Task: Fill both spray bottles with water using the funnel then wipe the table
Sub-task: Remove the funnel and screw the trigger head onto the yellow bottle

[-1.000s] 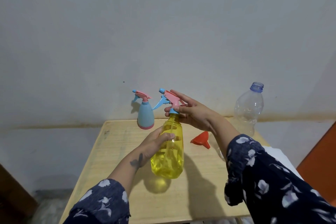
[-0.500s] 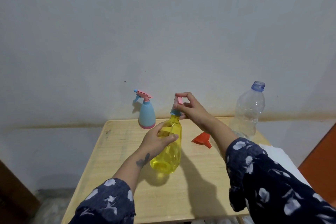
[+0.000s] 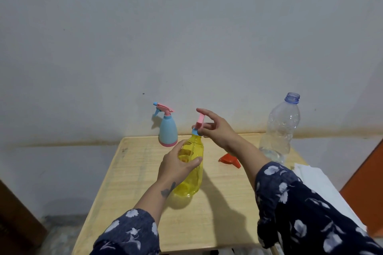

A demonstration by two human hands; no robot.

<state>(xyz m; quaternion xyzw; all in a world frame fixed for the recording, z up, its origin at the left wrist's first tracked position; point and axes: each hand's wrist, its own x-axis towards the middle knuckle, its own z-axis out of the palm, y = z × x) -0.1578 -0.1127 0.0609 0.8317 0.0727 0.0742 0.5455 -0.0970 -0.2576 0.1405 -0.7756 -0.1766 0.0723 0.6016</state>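
While the translucent yellow plastic spray bottle [image 3: 191, 168] is gripped around its body by the left hand [image 3: 176, 165] mid-table, long axis near upright, its pink-and-blue trigger head [image 3: 199, 123] directly above is pinched by the right hand [image 3: 215, 130].

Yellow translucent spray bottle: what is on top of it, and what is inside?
On the yellow translucent spray bottle sits its pink-and-blue trigger head, pinched by the right hand. The left hand covers part of the body; no water level can be made out inside.
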